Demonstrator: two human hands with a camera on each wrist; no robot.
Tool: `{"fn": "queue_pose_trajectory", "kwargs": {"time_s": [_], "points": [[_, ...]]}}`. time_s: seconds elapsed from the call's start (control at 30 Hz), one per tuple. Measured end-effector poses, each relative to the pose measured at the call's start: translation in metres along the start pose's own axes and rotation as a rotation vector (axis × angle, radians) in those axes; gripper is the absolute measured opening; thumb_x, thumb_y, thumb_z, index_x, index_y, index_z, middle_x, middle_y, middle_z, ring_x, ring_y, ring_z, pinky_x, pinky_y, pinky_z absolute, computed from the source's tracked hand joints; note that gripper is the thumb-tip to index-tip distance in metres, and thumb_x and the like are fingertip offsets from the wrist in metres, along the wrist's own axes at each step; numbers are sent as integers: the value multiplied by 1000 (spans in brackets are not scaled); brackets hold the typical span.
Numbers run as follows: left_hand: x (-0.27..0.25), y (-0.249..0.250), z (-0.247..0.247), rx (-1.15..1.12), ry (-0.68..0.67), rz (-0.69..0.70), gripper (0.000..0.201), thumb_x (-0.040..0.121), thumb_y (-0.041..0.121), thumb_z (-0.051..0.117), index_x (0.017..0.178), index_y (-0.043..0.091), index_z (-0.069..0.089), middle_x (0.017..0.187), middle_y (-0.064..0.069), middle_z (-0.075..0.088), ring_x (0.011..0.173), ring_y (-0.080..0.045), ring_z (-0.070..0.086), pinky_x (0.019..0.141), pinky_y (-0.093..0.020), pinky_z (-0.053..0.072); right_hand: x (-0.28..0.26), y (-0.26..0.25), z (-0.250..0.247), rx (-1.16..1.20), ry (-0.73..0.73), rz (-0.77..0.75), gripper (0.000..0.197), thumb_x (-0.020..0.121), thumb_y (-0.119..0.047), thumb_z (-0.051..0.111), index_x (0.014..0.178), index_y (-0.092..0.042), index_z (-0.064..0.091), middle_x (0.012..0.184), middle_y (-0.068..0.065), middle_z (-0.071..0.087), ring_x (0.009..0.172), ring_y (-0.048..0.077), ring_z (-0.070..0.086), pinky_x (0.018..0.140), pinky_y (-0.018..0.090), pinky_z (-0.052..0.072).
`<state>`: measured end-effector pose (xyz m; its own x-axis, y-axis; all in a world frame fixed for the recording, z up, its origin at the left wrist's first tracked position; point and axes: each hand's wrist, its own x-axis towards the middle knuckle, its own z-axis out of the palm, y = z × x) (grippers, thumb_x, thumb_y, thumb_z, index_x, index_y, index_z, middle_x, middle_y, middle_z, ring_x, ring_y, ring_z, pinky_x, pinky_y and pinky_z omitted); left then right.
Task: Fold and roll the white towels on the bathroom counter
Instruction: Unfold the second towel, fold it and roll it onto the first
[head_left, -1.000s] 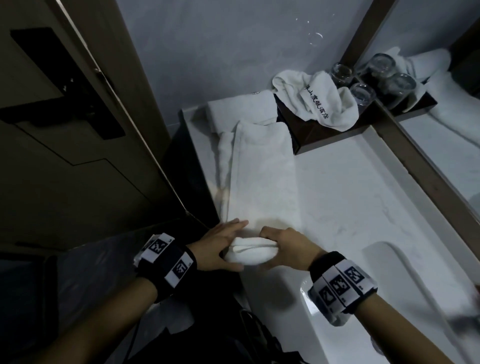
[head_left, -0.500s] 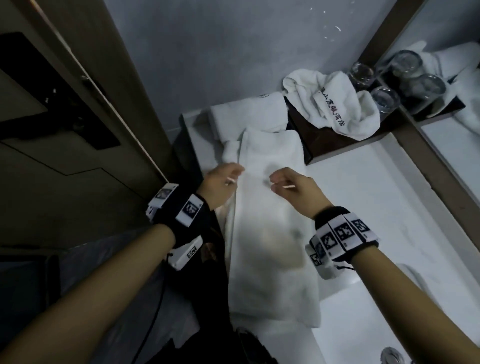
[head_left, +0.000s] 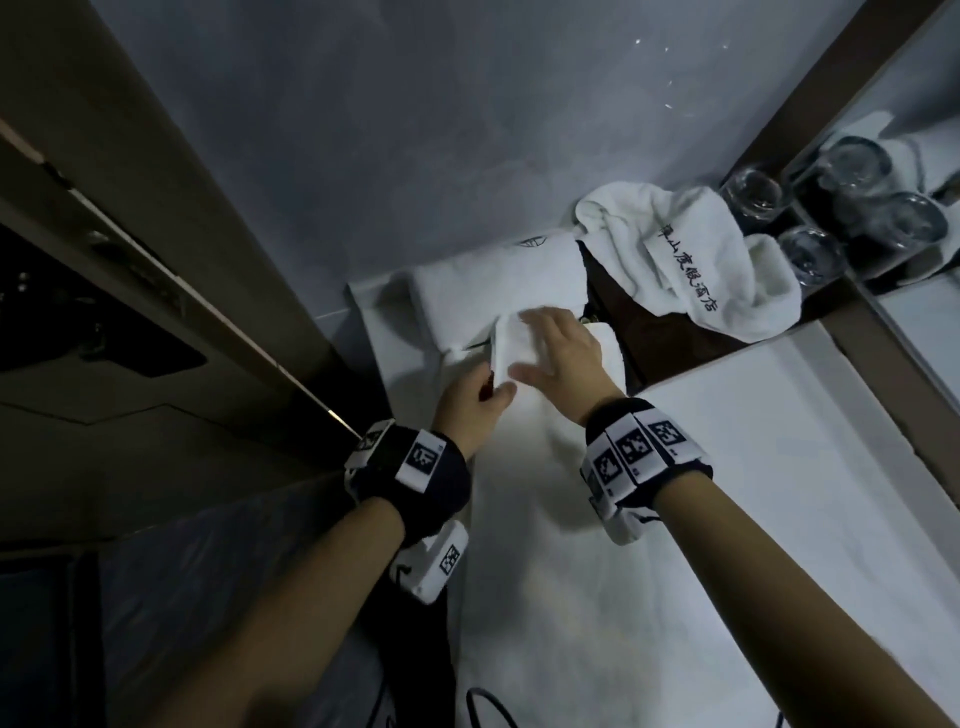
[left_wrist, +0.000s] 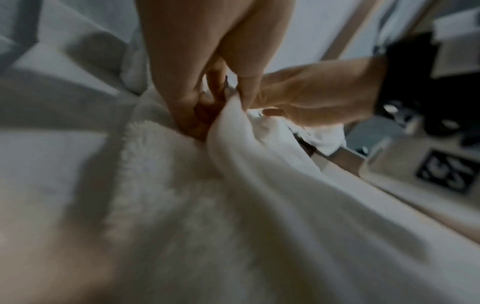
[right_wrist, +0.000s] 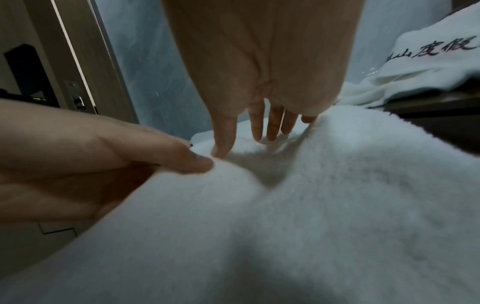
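A long white towel (head_left: 571, 597) lies lengthwise along the counter (head_left: 779, 467), its near end brought over to the far end. My left hand (head_left: 493, 389) pinches the folded edge at the left side; the left wrist view shows thumb and fingers (left_wrist: 244, 90) closed on the cloth (left_wrist: 233, 205). My right hand (head_left: 540, 343) lies flat on top of the fold with straight, spread fingers (right_wrist: 270, 127) pressing the towel (right_wrist: 311, 205). The left thumb (right_wrist: 192, 162) sits just beside it.
A second folded white towel (head_left: 493, 280) lies behind the fold against the wall. A crumpled towel with black lettering (head_left: 701, 260) sits on a dark tray (head_left: 675, 353) with two glasses (head_left: 753, 192). A mirror runs along the right, a door (head_left: 130, 312) along the left.
Both hands lifted the towel's near end from the counter's front edge and carried it to the far end. The right hand let go and now presses flat; the left still pinches.
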<state>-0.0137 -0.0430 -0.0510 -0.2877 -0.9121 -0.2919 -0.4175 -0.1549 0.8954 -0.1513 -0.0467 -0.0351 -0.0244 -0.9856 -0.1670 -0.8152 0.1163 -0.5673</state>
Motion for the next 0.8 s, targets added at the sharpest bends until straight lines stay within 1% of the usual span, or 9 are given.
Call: {"fn": "queue_pose_trajectory", "kwargs": {"time_s": [0.13, 0.2, 0.27, 0.33, 0.4, 0.5, 0.57, 0.67, 0.8], "points": [[-13, -4, -1, 29, -17, 116, 39, 93, 6, 45, 132, 8, 44, 131, -12, 53, 119, -24, 50, 105, -34, 38, 3, 2, -11, -95, -73, 4, 69, 73, -34, 74, 135, -21, 44, 141, 1, 39, 135, 22, 28, 111, 30, 10], [-19, -2, -4, -41, 11, 118, 35, 94, 7, 45, 129, 9, 48, 127, -13, 57, 116, -25, 53, 104, -39, 41, 6, -1, -19, -59, -132, 12, 58, 73, -30, 74, 125, -17, 50, 129, 5, 51, 128, 24, 37, 108, 30, 20], [-28, -1, -7, -159, 33, 65, 31, 94, 13, 46, 124, 20, 49, 115, -2, 62, 106, -13, 58, 96, -29, 45, 6, -7, -24, 193, -141, -23, 35, 78, -19, 71, 106, -13, 51, 97, 6, 59, 95, 24, 53, 81, 20, 38], [-42, -3, -4, -273, 11, -34, 36, 91, 23, 53, 123, 34, 41, 106, 16, 59, 92, 11, 57, 81, -9, 46, 6, -15, -23, 308, -106, -75, 24, 82, -14, 65, 101, -12, 51, 83, 0, 57, 75, 17, 53, 65, 14, 38], [-56, -10, 2, -261, -14, -146, 54, 85, 29, 62, 130, 30, 32, 114, 14, 56, 98, 7, 56, 82, -14, 48, 8, -23, -12, 255, -92, -114, 25, 82, -13, 65, 104, -10, 55, 83, -2, 59, 76, 17, 53, 63, 7, 35], [-72, -24, 3, -183, -5, -247, 56, 85, 24, 63, 131, 14, 33, 127, -3, 54, 116, -18, 53, 96, -28, 44, 9, -27, 14, -16, -82, -159, 35, 82, -12, 65, 116, -6, 57, 108, 11, 65, 101, 27, 57, 84, 20, 37], [-80, -32, -2, -227, -95, -270, 64, 81, 23, 68, 132, 14, 32, 131, -4, 53, 118, -20, 52, 101, -33, 44, 7, -27, 25, -91, -30, -136, 41, 82, -10, 64, 121, -7, 54, 118, 13, 61, 111, 29, 54, 95, 31, 35], [-92, -37, -4, -82, -223, -188, 78, 81, 20, 68, 142, 17, 19, 135, -5, 49, 122, -20, 48, 104, -35, 41, -2, -27, 27, -46, 89, -69, 57, 81, -13, 66, 133, -10, 44, 135, 12, 46, 126, 26, 40, 104, 32, 25], [-101, -43, 3, -95, -152, -195, 55, 89, 17, 57, 137, 11, 31, 132, -11, 53, 122, -24, 50, 105, -37, 41, -30, -26, 19, -51, 58, -76, 55, 90, -25, 58, 139, -12, 38, 146, 7, 37, 136, 22, 32, 112, 34, 22]]}}
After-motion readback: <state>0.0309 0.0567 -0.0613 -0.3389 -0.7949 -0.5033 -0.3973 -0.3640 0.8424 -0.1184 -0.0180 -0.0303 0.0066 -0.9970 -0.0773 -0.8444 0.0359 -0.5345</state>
